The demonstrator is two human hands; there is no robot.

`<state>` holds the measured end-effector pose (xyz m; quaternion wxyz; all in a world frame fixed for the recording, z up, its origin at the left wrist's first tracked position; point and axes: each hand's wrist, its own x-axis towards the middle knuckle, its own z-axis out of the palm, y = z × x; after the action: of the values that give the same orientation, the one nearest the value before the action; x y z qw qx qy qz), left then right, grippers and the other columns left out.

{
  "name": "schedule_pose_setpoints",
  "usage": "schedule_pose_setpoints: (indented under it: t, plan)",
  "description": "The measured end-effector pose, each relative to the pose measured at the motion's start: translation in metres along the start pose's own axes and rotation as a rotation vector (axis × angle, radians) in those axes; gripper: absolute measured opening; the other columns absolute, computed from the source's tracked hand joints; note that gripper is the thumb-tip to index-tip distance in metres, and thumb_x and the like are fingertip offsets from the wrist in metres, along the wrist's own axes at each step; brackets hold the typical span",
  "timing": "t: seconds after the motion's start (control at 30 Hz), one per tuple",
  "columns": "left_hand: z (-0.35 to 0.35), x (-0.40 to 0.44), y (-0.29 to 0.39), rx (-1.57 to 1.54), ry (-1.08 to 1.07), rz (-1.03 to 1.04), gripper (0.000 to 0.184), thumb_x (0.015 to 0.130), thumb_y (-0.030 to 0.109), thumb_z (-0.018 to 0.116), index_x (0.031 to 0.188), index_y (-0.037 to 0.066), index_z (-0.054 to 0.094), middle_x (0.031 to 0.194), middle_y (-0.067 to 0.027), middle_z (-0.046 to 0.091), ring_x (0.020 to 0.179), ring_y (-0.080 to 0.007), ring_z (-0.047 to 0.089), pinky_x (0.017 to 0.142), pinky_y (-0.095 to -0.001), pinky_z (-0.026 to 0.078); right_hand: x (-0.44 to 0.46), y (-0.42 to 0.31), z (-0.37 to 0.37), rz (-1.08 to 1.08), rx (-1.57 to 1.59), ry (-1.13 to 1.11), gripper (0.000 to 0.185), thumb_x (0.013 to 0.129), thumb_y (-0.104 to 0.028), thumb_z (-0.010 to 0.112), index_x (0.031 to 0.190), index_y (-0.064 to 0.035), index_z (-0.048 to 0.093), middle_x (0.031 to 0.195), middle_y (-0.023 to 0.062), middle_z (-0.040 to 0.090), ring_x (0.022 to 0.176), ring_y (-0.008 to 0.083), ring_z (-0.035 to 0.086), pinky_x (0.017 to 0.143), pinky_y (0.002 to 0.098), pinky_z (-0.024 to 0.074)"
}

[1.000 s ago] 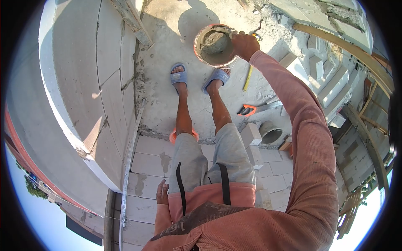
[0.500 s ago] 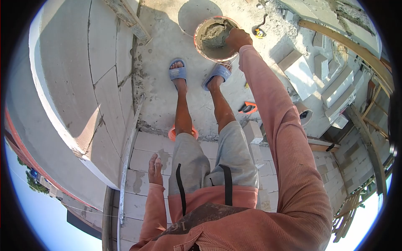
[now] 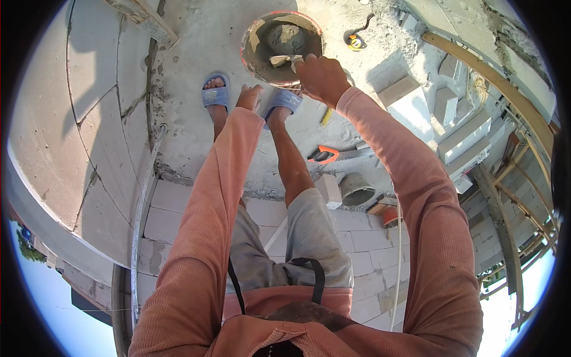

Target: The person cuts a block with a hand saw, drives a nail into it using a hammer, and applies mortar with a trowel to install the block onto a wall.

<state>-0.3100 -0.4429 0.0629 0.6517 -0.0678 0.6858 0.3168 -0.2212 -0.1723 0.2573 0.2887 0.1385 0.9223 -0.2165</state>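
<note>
A round bucket (image 3: 245, 50) with a reddish rim, holding wet grey mortar (image 3: 285, 38), stands at the top centre. My right hand (image 3: 322, 78) is at its right rim, fingers closed on a small trowel-like tool (image 3: 285, 60) whose pale end lies over the inside of the bucket. The grip is partly hidden by my fingers. Below the bucket's lower left rim is my left hand (image 3: 250, 98), its fingers slightly bent and apart, with nothing visible in it. A thin wire runs along the bucket's near side.
My sandalled feet (image 3: 215, 95) are just below the bucket. To the right lie a tape measure (image 3: 355, 41), an orange-handled saw (image 3: 324, 154), pale blocks (image 3: 465, 135) and a round grey pipe-like piece (image 3: 355, 190). A block wall (image 3: 98, 119) rises at left, with a curved wooden beam (image 3: 476, 64) at right.
My left hand has come up from beside my shorts to near the bucket. The bucket and my right hand appear further left, and the trowel-like tool now shows. The view has shifted.
</note>
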Motion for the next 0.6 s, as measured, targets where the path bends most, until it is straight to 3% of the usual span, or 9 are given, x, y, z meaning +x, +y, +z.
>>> schedule_pose_setpoints:
  t: [0.07,0.13,0.27,0.33,0.4,0.47,0.53,0.57,0.6]
  plan:
    - [0.032,0.025,0.021,-0.504,0.145,-0.205,0.039,0.088,0.014,0.062,0.125,0.013,0.048,0.116,-0.0033,0.056,0.113,-0.0270,0.056,0.098,-0.0564,0.043,-0.005,0.017,-0.009,0.112,0.028,0.035,0.028,0.089,-0.022,0.065,0.106,0.0001,0.065,0.089,0.0193,0.068,0.081,0.0342,0.073,0.068,0.0443,0.0588]
    - [0.052,0.023,0.032,-0.666,0.176,-0.177,0.042,0.088,0.012,0.059,0.128,0.014,0.045,0.112,-0.0047,0.054,0.117,-0.0303,0.056,0.100,-0.0561,0.044,-0.007,0.024,0.002,0.213,0.058,0.057,0.030,0.092,-0.025,0.062,0.107,0.0007,0.064,0.091,0.0214,0.068,0.081,0.0369,0.073,0.069,0.0458,0.0587]
    - [0.058,-0.018,0.060,-0.747,0.155,-0.097,0.071,0.092,0.020,0.052,0.156,0.025,0.022,0.130,-0.0156,0.051,0.125,-0.0367,0.054,0.108,-0.0519,0.040,0.002,0.008,0.033,0.380,0.283,0.009,0.025,0.088,-0.016,0.060,0.102,0.0048,0.062,0.100,0.0265,0.071,0.087,0.0388,0.073,0.073,0.0441,0.0600]
    - [0.053,-0.034,0.077,-0.629,0.076,-0.070,0.068,0.095,0.022,0.048,0.157,0.026,0.022,0.136,-0.0164,0.049,0.131,-0.0391,0.050,0.111,-0.0509,0.037,0.005,-0.013,0.055,0.487,0.440,-0.022,0.026,0.086,-0.015,0.059,0.101,0.0059,0.063,0.103,0.0324,0.069,0.092,0.0407,0.073,0.074,0.0442,0.0594]
    - [0.045,-0.039,0.084,-0.519,0.029,-0.067,0.067,0.096,0.025,0.046,0.158,0.027,0.020,0.141,-0.0175,0.048,0.134,-0.0403,0.048,0.113,-0.0504,0.036,0.016,-0.015,0.087,0.413,0.649,-0.166,0.025,0.087,-0.015,0.058,0.099,0.0052,0.064,0.096,0.0289,0.069,0.080,0.0357,0.072,0.066,0.0431,0.0588]
    - [0.039,-0.037,0.090,-0.425,0.010,-0.076,0.069,0.097,0.027,0.044,0.160,0.027,0.016,0.145,-0.0189,0.046,0.135,-0.0401,0.048,0.112,-0.0503,0.036,0.024,-0.018,0.078,0.546,1.135,-0.213,0.023,0.089,-0.015,0.057,0.098,0.0041,0.063,0.088,0.0235,0.066,0.068,0.0292,0.068,0.058,0.0409,0.0566]
    - [0.037,-0.041,0.095,-0.399,0.020,-0.048,0.075,0.098,0.032,0.050,0.162,0.027,0.011,0.150,-0.0199,0.042,0.137,-0.0411,0.044,0.113,-0.0507,0.036,0.018,-0.028,0.035,0.888,1.919,-0.145,0.020,0.091,-0.015,0.055,0.097,0.0024,0.062,0.079,0.0163,0.062,0.055,0.0214,0.060,0.049,0.0373,0.0528]
    - [0.038,-0.041,0.097,-0.387,0.025,-0.035,0.078,0.098,0.035,0.052,0.162,0.027,0.008,0.153,-0.0205,0.040,0.139,-0.0416,0.043,0.113,-0.0509,0.036,0.014,-0.027,0.020,0.883,2.177,-0.124,0.019,0.095,-0.018,0.056,0.097,0.0007,0.060,0.074,0.0071,0.053,0.050,0.0112,0.047,0.042,0.0311,0.0472]
    - [0.036,-0.039,0.104,-0.378,0.037,-0.021,0.079,0.098,0.035,0.053,0.162,0.028,0.007,0.154,-0.0203,0.039,0.139,-0.0418,0.042,0.113,-0.0511,0.036,0.016,-0.015,0.024,0.828,2.402,-0.174,0.022,0.097,-0.020,0.056,0.104,0.0007,0.058,0.074,0.0071,0.053,0.048,0.0097,0.045,0.041,0.0298,0.0476]
